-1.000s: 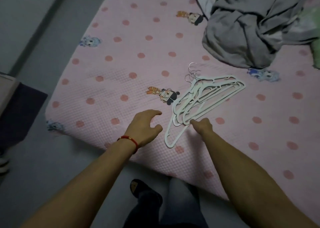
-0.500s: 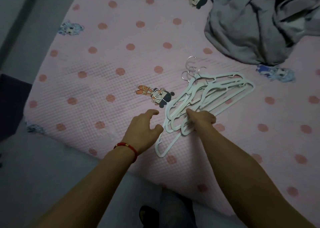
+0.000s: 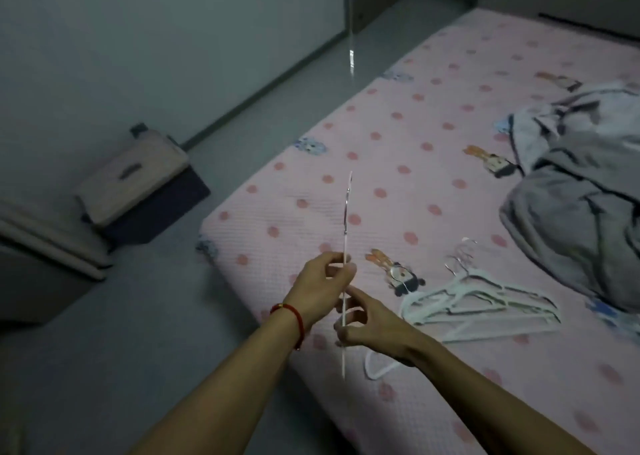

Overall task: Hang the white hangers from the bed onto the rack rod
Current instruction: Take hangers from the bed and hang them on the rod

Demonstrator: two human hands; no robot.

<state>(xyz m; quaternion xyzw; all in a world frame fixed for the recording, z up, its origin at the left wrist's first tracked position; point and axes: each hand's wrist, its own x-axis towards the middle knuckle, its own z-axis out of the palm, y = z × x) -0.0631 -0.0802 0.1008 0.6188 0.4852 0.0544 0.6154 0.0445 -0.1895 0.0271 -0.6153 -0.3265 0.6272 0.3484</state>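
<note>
Near the lower middle of the frame, both hands meet on a single white hanger (image 3: 345,233), which is seen edge-on as a thin upright line rising from below the hands to above them, its metal hook at the top. The left hand (image 3: 320,290), with a red cord bracelet (image 3: 292,319) at the wrist, pinches the hanger between thumb and curled fingers just above the right hand. The right hand (image 3: 372,326) holds the same hanger lower down, its fingers curled toward it; how firmly each finger closes cannot be told at this angle. To the right of the hands, a pile of white hangers (image 3: 485,302) lies flat on the pink spotted bed sheet (image 3: 398,150), their metal hooks bunched at the upper left of the pile, and another white hanger end (image 3: 375,368) shows under the right forearm near the bed's edge. At the right edge of the frame a heap of grey clothes (image 3: 575,219) rests on the sheet, well apart from the hands. A cartoon figure print (image 3: 398,274) sits between the hands and the hanger pile. On the grey floor at the left stands a storage box with a beige lid (image 3: 135,177), beside a pale piece of furniture (image 3: 45,240) at the left edge. A thin bright vertical pole (image 3: 350,22) shows at the top centre.
</note>
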